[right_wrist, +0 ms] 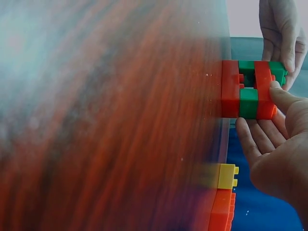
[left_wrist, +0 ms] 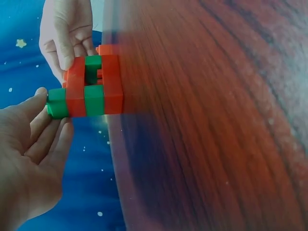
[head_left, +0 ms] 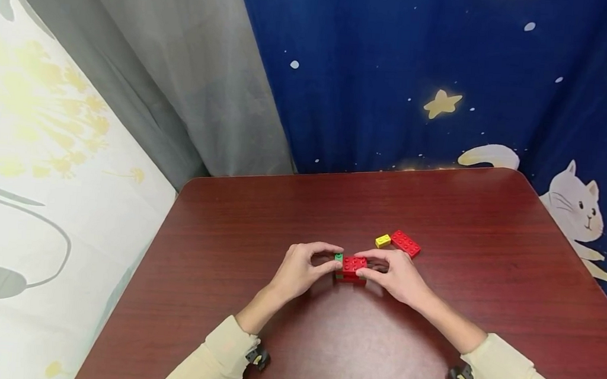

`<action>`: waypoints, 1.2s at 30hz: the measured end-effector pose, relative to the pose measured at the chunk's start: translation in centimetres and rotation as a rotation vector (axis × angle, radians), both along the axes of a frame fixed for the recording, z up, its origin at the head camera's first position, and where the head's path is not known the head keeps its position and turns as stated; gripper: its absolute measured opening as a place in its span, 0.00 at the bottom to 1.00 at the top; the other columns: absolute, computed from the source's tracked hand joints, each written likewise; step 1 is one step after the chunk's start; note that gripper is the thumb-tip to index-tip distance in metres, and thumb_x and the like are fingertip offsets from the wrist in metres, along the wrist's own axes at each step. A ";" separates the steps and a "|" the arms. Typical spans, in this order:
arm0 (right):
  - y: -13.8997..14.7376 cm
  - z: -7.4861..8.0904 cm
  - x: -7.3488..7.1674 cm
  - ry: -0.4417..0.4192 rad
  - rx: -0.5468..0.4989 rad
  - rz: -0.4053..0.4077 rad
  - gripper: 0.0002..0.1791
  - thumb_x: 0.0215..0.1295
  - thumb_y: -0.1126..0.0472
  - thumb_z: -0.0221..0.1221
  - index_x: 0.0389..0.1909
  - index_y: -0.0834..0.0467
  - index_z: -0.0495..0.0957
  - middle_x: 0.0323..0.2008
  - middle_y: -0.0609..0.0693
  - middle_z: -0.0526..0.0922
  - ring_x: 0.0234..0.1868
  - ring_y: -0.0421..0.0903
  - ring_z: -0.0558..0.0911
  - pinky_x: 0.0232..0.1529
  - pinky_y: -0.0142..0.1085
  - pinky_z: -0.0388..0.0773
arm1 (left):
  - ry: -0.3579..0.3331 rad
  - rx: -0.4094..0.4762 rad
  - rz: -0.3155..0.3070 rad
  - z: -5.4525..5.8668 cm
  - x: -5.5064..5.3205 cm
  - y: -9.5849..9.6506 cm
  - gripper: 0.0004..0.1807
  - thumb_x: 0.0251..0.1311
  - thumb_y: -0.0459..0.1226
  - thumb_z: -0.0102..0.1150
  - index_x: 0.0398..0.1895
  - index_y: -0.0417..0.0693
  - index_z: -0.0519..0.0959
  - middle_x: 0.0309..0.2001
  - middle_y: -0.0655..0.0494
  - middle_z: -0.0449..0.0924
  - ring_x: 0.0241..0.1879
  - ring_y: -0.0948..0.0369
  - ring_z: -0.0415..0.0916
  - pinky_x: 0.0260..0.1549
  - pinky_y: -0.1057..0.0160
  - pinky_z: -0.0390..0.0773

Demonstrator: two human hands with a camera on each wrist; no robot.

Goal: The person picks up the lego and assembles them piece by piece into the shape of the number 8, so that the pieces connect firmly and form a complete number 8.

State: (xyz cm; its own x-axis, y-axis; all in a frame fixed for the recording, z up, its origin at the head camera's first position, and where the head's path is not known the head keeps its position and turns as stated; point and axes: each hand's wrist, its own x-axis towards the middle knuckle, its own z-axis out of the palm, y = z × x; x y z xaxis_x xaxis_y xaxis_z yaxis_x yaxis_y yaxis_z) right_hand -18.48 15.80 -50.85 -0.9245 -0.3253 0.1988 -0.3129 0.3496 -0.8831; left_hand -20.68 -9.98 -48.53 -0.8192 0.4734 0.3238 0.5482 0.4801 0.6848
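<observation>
A small brick stack point(head_left: 354, 266) stands on the table between both hands. Its red bottom brick point(left_wrist: 113, 86) carries two green bricks, one at each end with a gap between them, and a red brick point(right_wrist: 264, 91) bridges them. On top at the left end sits another green brick point(left_wrist: 57, 103). My left hand point(head_left: 299, 269) pinches that top green brick between thumb and fingers. At the opposite end, my right hand point(head_left: 401, 276) grips the stack, thumb by the upper red brick and fingertips along the far side.
Behind the right hand, a small yellow brick point(head_left: 382, 241) lies beside a long red brick point(head_left: 405, 243) on the brown table point(head_left: 259, 210). A blue star-patterned curtain point(head_left: 387, 71) hangs past the far edge, with a grey curtain point(head_left: 185, 55) to its left.
</observation>
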 end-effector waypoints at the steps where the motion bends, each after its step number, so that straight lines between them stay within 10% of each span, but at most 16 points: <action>1: 0.0 0.0 0.0 0.001 -0.001 0.000 0.20 0.65 0.59 0.75 0.57 0.60 0.88 0.50 0.55 0.90 0.47 0.47 0.91 0.50 0.43 0.87 | 0.014 -0.013 -0.002 0.1 0.0 0.0 0.17 0.64 0.42 0.76 0.54 0.48 0.90 0.48 0.60 0.91 0.47 0.67 0.87 0.44 0.63 0.86; 36: 0.4 0.3 -0.1 -0.021 0.016 0.014 0.23 0.65 0.57 0.76 0.58 0.61 0.87 0.51 0.54 0.90 0.47 0.46 0.90 0.49 0.36 0.86 | -0.048 0.114 0.003 -1.0 1.1 0.3 0.21 0.62 0.39 0.77 0.58 0.48 0.87 0.51 0.56 0.90 0.48 0.66 0.88 0.46 0.68 0.85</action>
